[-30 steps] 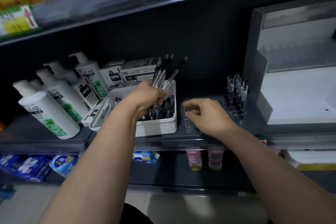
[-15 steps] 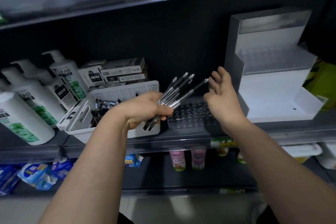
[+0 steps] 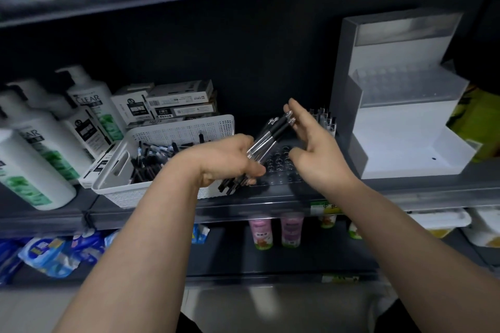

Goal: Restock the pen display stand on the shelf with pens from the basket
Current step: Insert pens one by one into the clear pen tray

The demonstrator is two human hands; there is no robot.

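Restocking barely begun: most holes empty.
Left hand (image 3: 227, 162) grips a bunch of pens (image 3: 266, 140) above the shelf (image 3: 270, 205) front edge; right hand (image 3: 311, 140), fingers spread, touches their tips. Behind, the stand (image 3: 281, 167) holds few pens at its back right; the basket (image 3: 173, 154) left of it remains well stocked.
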